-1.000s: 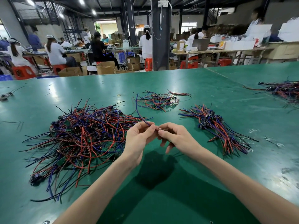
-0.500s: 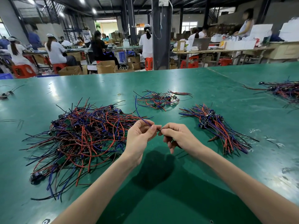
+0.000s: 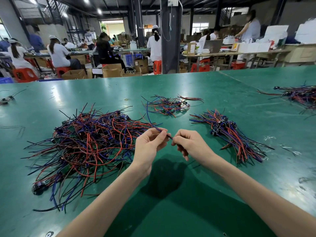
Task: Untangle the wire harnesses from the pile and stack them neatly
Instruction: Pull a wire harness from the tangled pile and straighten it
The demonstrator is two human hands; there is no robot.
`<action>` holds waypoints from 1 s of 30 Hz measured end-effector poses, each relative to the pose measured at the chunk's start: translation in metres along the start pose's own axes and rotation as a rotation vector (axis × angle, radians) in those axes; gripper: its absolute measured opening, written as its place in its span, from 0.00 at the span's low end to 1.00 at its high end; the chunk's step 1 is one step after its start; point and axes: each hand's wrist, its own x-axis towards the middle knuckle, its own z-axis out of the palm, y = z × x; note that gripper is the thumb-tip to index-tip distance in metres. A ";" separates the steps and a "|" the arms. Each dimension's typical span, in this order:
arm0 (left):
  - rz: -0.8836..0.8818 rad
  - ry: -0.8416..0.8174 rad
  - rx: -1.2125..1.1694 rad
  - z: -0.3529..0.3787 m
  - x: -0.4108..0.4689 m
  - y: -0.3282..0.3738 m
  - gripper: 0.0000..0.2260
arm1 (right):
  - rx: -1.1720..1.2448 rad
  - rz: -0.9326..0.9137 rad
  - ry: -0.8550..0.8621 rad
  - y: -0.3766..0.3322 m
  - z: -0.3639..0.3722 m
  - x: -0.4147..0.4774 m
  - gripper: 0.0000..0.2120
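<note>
Green matting covers the wide table (image 3: pixel 205 89), and behind it a workshop floor holds seated workers (image 3: pixel 59 53) on red stools (image 3: pixel 24 74), cardboard boxes (image 3: pixel 112 70) and a dark pillar (image 3: pixel 171 40).

Head view: a big tangled pile (image 3: pixel 85 144) of red, blue and black harnesses lies on the table to the left, close to the left forearm. A neater stack (image 3: pixel 229 134) lies to the right, its wires roughly parallel and fanning toward the near edge. Between and beyond these two sits a small loose tangle (image 3: pixel 167 105). One more heap (image 3: pixel 302 94) lies well apart at the far right edge, and a few stray wires (image 3: pixel 6 99) lie at the far left.

Both hands are raised over the table, between pile and stack. The left hand (image 3: pixel 148 146) has its fingers curled and pinches a thin wire (image 3: pixel 149 117) between thumb and fingertips; the wire arcs up and away from that grip, toward the small tangle. The right hand (image 3: pixel 191 146) is just beside the left, its thumb and forefinger closed on the same wire's near part, the other fingers bent underneath. A short dark run of wire shows in the gap between the two pinches. Whether this wire is free of the pile cannot be told.
</note>
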 end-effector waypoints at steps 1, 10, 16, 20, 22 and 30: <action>0.001 0.009 0.004 0.000 0.000 0.000 0.02 | 0.008 0.004 -0.004 0.000 0.000 0.000 0.13; -0.003 0.028 0.073 -0.003 0.001 -0.006 0.02 | 0.003 -0.015 -0.030 0.002 0.000 -0.003 0.13; 0.041 0.061 0.056 -0.001 0.001 -0.005 0.04 | -0.015 0.000 -0.002 0.004 -0.001 0.001 0.13; 0.108 0.089 0.086 -0.002 0.002 -0.003 0.04 | 0.009 0.028 -0.008 0.004 -0.001 0.003 0.14; 0.119 0.122 0.066 -0.005 0.005 0.000 0.03 | 0.026 0.032 -0.012 0.003 0.000 0.004 0.15; 0.140 0.230 0.075 -0.015 0.014 0.007 0.03 | 0.024 0.039 -0.016 0.007 -0.001 0.003 0.16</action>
